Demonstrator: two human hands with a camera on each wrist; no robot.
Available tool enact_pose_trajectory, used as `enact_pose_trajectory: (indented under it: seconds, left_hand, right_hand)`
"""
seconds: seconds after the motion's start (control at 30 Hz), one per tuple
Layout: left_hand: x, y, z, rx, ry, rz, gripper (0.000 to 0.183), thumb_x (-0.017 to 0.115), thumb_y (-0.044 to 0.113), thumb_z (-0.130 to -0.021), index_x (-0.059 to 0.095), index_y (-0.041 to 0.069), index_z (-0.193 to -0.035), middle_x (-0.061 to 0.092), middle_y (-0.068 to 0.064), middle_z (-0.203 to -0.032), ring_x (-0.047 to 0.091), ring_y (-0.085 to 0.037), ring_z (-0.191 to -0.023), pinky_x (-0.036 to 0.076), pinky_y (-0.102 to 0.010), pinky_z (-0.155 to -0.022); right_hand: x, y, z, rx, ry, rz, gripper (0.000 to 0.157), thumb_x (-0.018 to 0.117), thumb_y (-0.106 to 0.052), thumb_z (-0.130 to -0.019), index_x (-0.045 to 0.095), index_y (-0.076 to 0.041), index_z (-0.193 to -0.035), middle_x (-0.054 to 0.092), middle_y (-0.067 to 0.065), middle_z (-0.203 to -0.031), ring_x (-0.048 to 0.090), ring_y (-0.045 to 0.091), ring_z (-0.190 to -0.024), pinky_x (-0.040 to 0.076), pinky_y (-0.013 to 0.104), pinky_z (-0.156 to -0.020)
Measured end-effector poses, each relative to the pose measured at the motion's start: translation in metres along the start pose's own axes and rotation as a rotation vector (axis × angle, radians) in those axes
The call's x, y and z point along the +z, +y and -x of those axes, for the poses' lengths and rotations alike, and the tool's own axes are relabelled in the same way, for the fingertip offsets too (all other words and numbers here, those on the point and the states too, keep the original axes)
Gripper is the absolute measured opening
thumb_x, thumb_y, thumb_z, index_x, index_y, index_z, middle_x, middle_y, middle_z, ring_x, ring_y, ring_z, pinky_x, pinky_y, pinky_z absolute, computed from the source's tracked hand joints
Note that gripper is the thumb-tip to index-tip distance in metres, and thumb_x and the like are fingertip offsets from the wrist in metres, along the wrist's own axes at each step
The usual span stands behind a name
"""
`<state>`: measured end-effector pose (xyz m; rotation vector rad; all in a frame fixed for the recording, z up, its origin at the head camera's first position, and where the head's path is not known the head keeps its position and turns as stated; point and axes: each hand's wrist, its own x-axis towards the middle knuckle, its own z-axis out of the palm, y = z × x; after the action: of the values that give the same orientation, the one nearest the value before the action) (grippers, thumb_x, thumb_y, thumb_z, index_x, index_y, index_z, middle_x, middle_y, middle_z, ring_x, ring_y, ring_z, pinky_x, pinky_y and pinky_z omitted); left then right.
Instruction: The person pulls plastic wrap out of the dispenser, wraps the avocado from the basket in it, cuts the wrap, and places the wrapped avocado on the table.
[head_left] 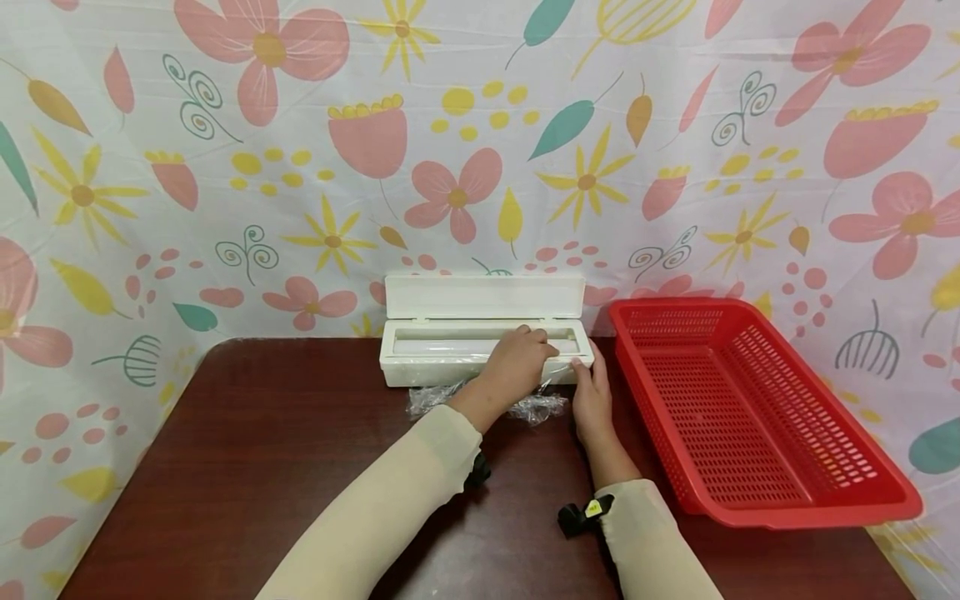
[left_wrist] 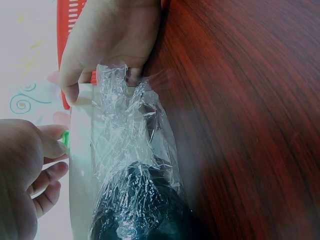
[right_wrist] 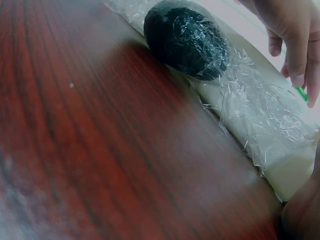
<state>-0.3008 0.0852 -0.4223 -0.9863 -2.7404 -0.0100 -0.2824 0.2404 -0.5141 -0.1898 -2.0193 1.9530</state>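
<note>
Shows one white box [head_left: 431, 372] with raised lid [head_left: 484, 297] near the far edge of one dark red table [head_left: 285, 467], one pale roll [head_left: 442, 345] inside. Pinches one small green piece [left_wrist: 66, 142] at the rim with the left hand [head_left: 517, 360]; grips the box's right end with the right hand [head_left: 592, 396]. Shows crumpled clear film [left_wrist: 117, 115] in front, over one dark oval object [right_wrist: 182, 40], hidden from the head view by the left forearm [head_left: 420, 467]. Includes one red basket [head_left: 716, 417] just to the right.

cloth [head_left: 465, 50]: white, pink and yellow flowers, beyond far edge | table [head_left: 262, 467]: red-brown wood, rounded far-left corner | light: soft sheen [head_left: 502, 550]
</note>
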Motion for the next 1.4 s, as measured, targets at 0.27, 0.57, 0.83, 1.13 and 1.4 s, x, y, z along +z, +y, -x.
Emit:
enact_pose_trajectory:
  seconds: [0.27,0.57,0.83,1.13,1.4]
  left_hand:
    - [-0.001,-0.002,0.001,-0.007,0.008,0.006,0.035,0.069,0.016,-0.096,0.071,0.029,-0.128,0.067,0.006,-0.117,0.06,-0.016,-0.101,0.052,-0.029,-0.093]
    - [-0.002,-0.003,0.002,-0.007,0.015,-0.001,0.036,0.069,0.014,-0.095,0.072,0.03,-0.127,0.067,0.006,-0.115,0.06,-0.017,-0.098,0.052,-0.028,-0.09]
    - [-0.003,-0.005,0.002,-0.013,0.001,-0.003,0.036,0.069,0.015,-0.095,0.071,0.03,-0.127,0.067,0.006,-0.116,0.06,-0.017,-0.099,0.052,-0.028,-0.091]
    - [0.001,-0.007,0.004,-0.017,0.009,0.011,0.034,0.065,0.014,-0.097,0.071,0.03,-0.127,0.067,0.006,-0.116,0.059,-0.016,-0.097,0.051,-0.028,-0.09]
    - [0.0,-0.007,0.008,-0.012,0.021,0.012,0.033,0.061,0.013,-0.1,0.072,0.03,-0.127,0.068,0.006,-0.115,0.06,-0.017,-0.098,0.051,-0.029,-0.09]
  right_hand:
    - [0.0,-0.001,0.0,0.009,-0.007,0.006,0.054,0.046,-0.017,-0.106,0.033,-0.021,-0.159,0.039,0.004,-0.159,0.036,0.015,-0.138,0.027,0.028,-0.113]
    - [0.002,-0.032,0.014,0.036,-0.031,0.013,0.056,0.045,-0.012,-0.105,0.031,-0.013,-0.159,0.038,0.012,-0.159,0.036,0.019,-0.137,0.028,0.026,-0.11]
    - [0.002,-0.036,0.016,0.03,-0.03,0.016,0.055,0.046,-0.014,-0.105,0.032,-0.015,-0.159,0.038,0.012,-0.159,0.037,0.019,-0.137,0.027,0.03,-0.113]
    - [0.002,-0.024,0.009,0.027,-0.034,-0.001,0.056,0.045,-0.014,-0.106,0.031,-0.014,-0.159,0.037,0.011,-0.16,0.035,0.019,-0.138,0.027,0.03,-0.113]
    - [0.0,0.0,0.0,-0.015,0.003,0.022,0.054,0.045,-0.017,-0.106,0.033,-0.016,-0.158,0.041,0.008,-0.157,0.037,0.016,-0.136,0.027,0.03,-0.113]
